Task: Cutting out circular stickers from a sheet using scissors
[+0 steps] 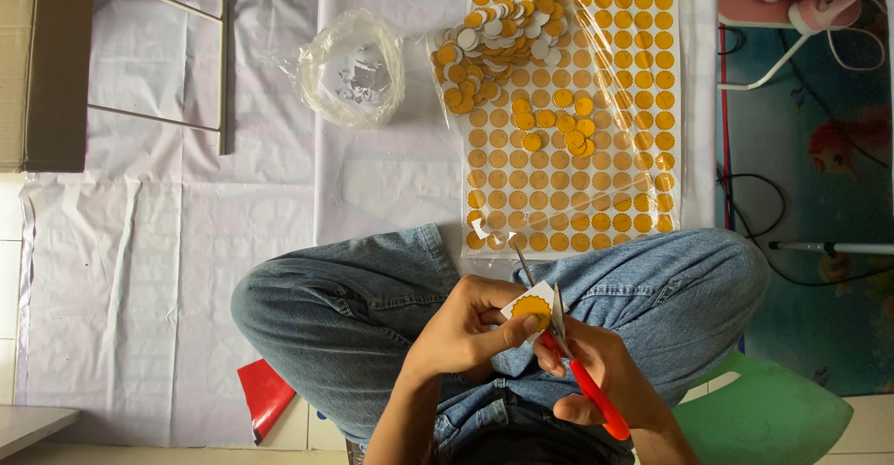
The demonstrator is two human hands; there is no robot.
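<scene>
Both hands work close under the camera, above crossed legs in blue jeans (372, 288). Left hand (461, 330) pinches a small white paper piece with an orange scalloped disc (531, 309) printed on it, thumb and fingers closed on its lower left edge. Right hand (605, 377) is wrapped around the red handles of a pair of scissors (559, 321), and the blades stand parted, one lying against the right side of the paper piece (the tips point away toward the floor sheets).

Beyond the knees, a clear-wrapped sheet of orange discs (573, 102) lies on a white plastic floor covering (168, 242). A heap of cut-out discs (494, 41) sits at its far left corner and a smaller scatter near its middle. An open clear plastic bag (354, 69) holding pale scraps rests to the left of that sheet, near the covering's far edge.

As I judge it, the main risk is the blade nicking the scalloped border, because the paper piece is small and gripped only along one side, so it could twist as the scissors close. The left fingertips also sit near the cutting line and could be caught. A freed disc might drop into the lap or slide off between the knees.
</scene>
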